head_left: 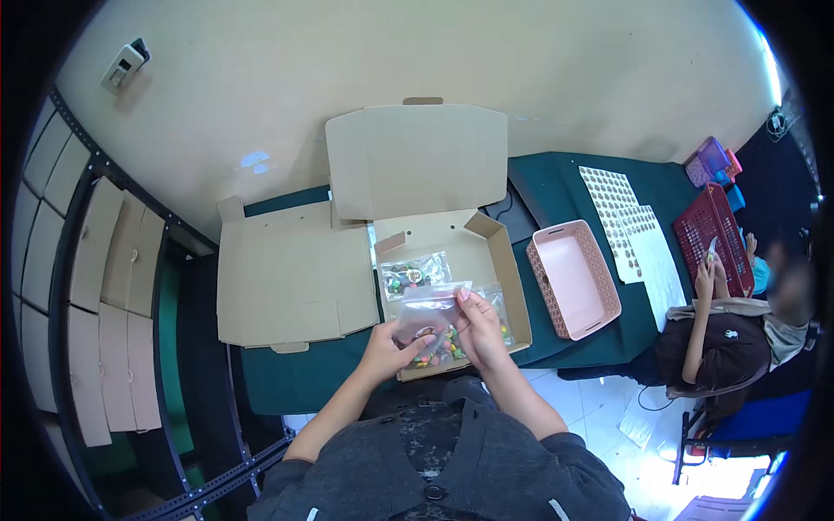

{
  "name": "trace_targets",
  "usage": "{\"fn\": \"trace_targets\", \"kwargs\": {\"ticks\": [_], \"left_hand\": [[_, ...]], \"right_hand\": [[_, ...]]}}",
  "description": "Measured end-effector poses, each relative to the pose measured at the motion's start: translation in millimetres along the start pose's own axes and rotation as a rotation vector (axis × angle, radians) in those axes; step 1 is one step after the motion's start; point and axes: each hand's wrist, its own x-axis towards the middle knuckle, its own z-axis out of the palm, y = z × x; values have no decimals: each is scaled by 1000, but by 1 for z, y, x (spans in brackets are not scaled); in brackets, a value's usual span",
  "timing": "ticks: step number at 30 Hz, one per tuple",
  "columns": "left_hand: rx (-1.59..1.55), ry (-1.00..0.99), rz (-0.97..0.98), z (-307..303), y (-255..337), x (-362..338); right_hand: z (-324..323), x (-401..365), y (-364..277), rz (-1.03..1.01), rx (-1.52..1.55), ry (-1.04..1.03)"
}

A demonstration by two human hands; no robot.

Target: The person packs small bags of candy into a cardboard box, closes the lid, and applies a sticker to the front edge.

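A clear plastic bag [427, 314] with small coloured pieces inside is held over the near end of an open cardboard box [506, 269]. My left hand [388, 346] grips the bag's lower left side. My right hand [477, 328] pinches its upper right edge near the pink seal strip. A second filled bag [415, 273] lies flat in the box further back. More coloured pieces [502, 328] show in the box to the right of my hands. The box lid [419, 158] stands open toward the wall.
A flattened cardboard box [291, 278] lies left on the dark green table [565, 187]. An empty pink basket [573, 278] sits right of the open box. Sheets with round pieces [627, 221] and a red basket [717, 239] lie beyond. A seated person [738, 334] works at right.
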Motion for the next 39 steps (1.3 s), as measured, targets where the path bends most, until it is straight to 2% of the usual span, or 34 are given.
{"fn": "trace_targets", "kwargs": {"ticks": [1,2,3,5,6,9,11,13,15,17,18,19,21,22,23,24,25,26,29,31,33,34,35,36,37,39], "left_hand": [[74,-76,-122,-1,-5,-1],[146,-33,-91,0,-9,-2],[144,-29,-93,1,-12,-2],[-55,45,-129,3,-20,-1],[-56,47,-131,3,-22,-2],[-58,36,-102,2,-25,-2],[-65,63,-189,0,-25,-4],[-121,93,-167,2,-25,-5],[-171,116,-135,0,-24,-2],[-107,-6,-67,-3,-28,-2],[-11,5,-214,0,-18,-5],[-9,0,-212,1,-19,-5],[15,-104,-99,2,-21,-4],[1,-152,-212,4,-11,-5],[2,-154,-212,3,-17,-5],[110,-202,-165,1,-25,-5],[217,-249,-119,-2,-30,-6],[203,-245,-188,-5,-35,-6],[40,-129,-138,-10,-19,-1],[-41,-64,-190,-21,-25,6],[-222,163,-149,-28,-19,16],[-263,211,-133,-28,-9,17],[-263,213,-132,-27,-2,18],[-222,170,-51,-26,4,19],[-180,126,30,-26,7,19],[-126,79,-12,-25,10,14]], "right_hand": [[5,-1,1,-18,13,14],[4,-1,7,-64,-113,49],[6,-3,9,-60,-115,47],[9,-11,11,-16,-429,-57],[4,-12,18,32,-510,-52],[-1,-12,28,43,-449,-88],[-3,-10,34,37,-383,-68],[-4,-10,33,163,-185,-37],[0,-11,29,124,-236,-24],[1,-10,26,81,-289,-3],[0,-10,25,59,-354,7],[0,-9,25,39,-418,18],[-6,-5,30,56,-335,70],[-14,-2,34,71,-272,124],[-20,0,35,87,-210,177],[-15,0,27,78,-136,261],[-20,4,25,79,-137,261],[-31,7,21,37,-145,246],[-52,8,10,22,-106,276],[-63,8,10,43,-180,243],[-63,4,14,75,-167,201],[-62,1,17,168,-287,140],[-61,-2,20,260,-405,78],[-58,-3,23,286,-456,-26],[-53,-6,27,287,-455,-27],[-40,-11,35,393,-287,-60]]}}
